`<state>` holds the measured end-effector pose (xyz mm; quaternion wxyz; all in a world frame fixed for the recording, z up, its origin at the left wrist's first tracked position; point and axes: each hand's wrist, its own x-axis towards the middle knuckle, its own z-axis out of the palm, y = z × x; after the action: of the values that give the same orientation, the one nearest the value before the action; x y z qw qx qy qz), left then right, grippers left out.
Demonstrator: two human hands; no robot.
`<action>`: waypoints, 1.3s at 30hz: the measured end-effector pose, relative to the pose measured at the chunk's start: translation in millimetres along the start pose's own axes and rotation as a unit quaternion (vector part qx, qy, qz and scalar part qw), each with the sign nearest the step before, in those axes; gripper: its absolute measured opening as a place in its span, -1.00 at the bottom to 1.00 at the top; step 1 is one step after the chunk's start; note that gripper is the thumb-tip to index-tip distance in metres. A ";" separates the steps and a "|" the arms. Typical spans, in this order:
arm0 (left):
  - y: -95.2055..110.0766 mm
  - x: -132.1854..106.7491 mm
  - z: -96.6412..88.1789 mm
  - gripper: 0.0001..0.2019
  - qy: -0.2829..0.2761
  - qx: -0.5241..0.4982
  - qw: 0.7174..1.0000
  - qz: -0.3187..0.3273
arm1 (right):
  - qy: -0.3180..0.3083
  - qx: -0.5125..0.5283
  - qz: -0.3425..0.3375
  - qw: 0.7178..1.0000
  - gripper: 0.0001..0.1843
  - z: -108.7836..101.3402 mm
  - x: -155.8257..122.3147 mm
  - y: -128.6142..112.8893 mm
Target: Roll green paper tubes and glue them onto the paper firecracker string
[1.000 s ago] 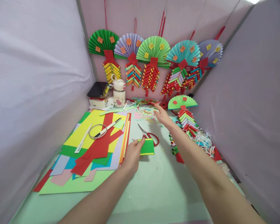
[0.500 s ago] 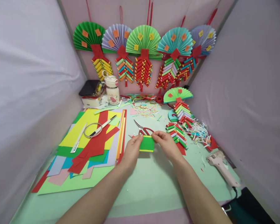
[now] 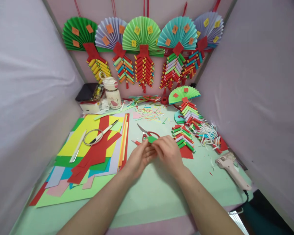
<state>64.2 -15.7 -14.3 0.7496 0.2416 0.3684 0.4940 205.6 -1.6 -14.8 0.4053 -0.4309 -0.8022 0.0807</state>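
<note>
Both of my hands meet at the middle of the table over a small green paper piece (image 3: 152, 139). My left hand (image 3: 138, 158) and my right hand (image 3: 167, 151) are closed on it, fingers pinched together, and only its top edge shows above them. Just behind the hands lie red-handled scissors (image 3: 147, 133). To the right of my right hand sits a bundle of little rolled paper tubes on a red tab (image 3: 183, 137).
A stack of coloured paper sheets (image 3: 88, 153) with a knife, a pen and a ring of tape lies on the left. A glue gun (image 3: 229, 166) rests at the right. A jar (image 3: 112, 93) and paper fans (image 3: 142, 32) stand at the back.
My right hand came back from the far scraps to the green paper. Both hands then closed over it, so the flat green rectangle is now mostly hidden.
</note>
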 end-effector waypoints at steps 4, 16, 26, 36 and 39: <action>3.2 5.1 -6.3 -0.90 0.032 -0.091 0.994 0.051 | -0.075 0.016 -0.063 0.995 -0.81 7.9 -3.8 -5.1; 5.8 4.7 -6.0 -0.78 0.052 -0.063 0.997 0.001 | -0.007 0.259 0.261 0.930 -0.75 -3.3 4.3 17.9; 4.6 0.9 -3.1 -0.59 0.046 0.189 0.970 0.146 | -0.025 0.256 0.211 0.943 -0.88 -10.8 3.5 24.6; -7.8 4.4 -15.5 -0.89 0.033 0.526 0.839 0.140 | -0.186 0.073 0.014 0.980 -0.85 -12.7 -2.7 16.6; -13.1 6.3 -18.6 -0.89 0.046 0.510 0.851 0.117 | -0.128 0.064 0.047 0.989 -0.87 -11.4 -1.8 18.7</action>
<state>58.4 -15.1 -37.1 0.4396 0.6088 0.5714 0.3310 226.0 6.1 -17.3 0.3223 -0.4270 -0.8195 0.2053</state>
